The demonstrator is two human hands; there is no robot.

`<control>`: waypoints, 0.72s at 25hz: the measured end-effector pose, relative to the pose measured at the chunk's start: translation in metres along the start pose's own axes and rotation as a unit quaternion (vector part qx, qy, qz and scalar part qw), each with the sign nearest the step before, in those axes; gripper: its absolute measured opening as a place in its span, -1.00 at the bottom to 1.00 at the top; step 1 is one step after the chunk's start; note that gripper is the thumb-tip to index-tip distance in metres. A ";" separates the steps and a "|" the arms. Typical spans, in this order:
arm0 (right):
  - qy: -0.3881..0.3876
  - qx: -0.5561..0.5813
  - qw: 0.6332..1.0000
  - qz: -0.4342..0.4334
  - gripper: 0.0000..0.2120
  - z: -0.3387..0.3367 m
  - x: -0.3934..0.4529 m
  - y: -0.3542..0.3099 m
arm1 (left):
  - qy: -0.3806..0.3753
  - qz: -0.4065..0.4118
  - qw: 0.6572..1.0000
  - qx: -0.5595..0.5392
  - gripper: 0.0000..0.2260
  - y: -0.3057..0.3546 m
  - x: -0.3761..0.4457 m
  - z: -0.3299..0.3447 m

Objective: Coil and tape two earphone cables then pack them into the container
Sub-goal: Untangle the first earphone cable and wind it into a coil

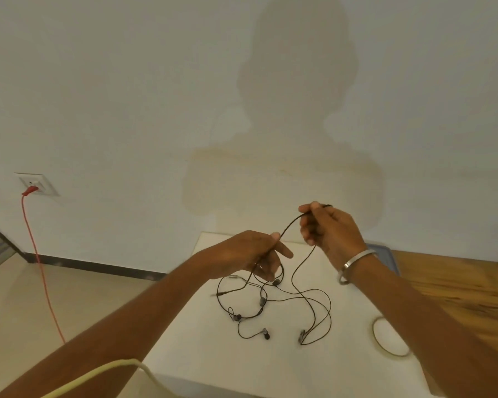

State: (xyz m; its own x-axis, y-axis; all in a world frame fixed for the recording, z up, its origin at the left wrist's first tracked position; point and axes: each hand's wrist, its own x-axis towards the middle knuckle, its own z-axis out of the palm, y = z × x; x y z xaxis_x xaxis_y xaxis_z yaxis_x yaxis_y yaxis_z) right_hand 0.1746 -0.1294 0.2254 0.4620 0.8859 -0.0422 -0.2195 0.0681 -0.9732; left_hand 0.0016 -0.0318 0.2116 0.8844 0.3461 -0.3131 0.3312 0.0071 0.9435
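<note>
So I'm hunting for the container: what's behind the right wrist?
A blue-grey edge shows behind the right hand at the far end of the white table. The wrist hides most of it, so I cannot tell what it is.

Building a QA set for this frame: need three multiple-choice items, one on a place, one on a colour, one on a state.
1. Where does the tape roll lie?
A. on the white table, by the right forearm
B. on the floor
C. on the left wrist

2. What colour is the cable plugged into the wall socket?
A. blue
B. red
C. green

3. What is the right hand doing?
A. lying flat on the table
B. pinching the black earphone cable
C. holding the tape roll

Key: 1 A, it rests on the white top; 2 B, red runs down to the floor; 3 B, fingers grip the raised cable.
</note>
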 end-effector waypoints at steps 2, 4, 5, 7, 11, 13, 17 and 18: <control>0.056 -0.024 0.998 0.014 -0.74 -0.020 0.007 -0.002 | 0.033 0.016 0.999 0.026 -0.67 -0.004 -0.002 0.002; 0.094 -0.079 0.992 0.033 -0.74 -0.040 0.013 0.004 | 0.052 0.015 0.998 0.029 -0.73 -0.004 -0.005 -0.001; 0.113 -0.100 0.988 0.045 -0.74 -0.048 0.015 0.007 | 0.054 0.011 0.998 0.031 -0.73 -0.004 -0.007 -0.004; 0.161 -0.117 0.978 0.062 -0.74 -0.063 0.018 0.012 | 0.053 -0.002 0.998 0.039 -0.73 -0.006 -0.009 -0.007; 0.251 -0.148 0.951 0.099 -0.74 -0.094 0.021 0.021 | 0.050 -0.025 0.997 0.044 -0.77 -0.009 -0.014 -0.009; 0.267 -0.159 0.935 0.170 -0.69 -0.101 0.019 0.026 | 0.047 -0.034 0.998 0.031 -0.76 -0.011 -0.016 -0.008; 0.135 -0.234 0.934 0.234 -0.63 -0.081 0.007 0.035 | 0.050 -0.033 0.995 -0.078 -0.79 -0.010 -0.014 0.002; 0.090 -0.264 0.943 0.183 -0.68 -0.072 0.003 0.038 | 0.049 -0.030 0.993 -0.103 -0.79 -0.009 -0.012 0.006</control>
State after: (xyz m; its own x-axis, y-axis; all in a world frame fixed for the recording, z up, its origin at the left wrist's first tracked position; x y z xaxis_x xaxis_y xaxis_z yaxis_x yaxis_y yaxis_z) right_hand 0.2297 -0.1567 0.1720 0.5870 0.7103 -0.3885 0.0444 -0.5074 -0.8606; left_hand -0.0105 -0.0415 0.2063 0.8254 0.4295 -0.3664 0.2990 0.2180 0.9290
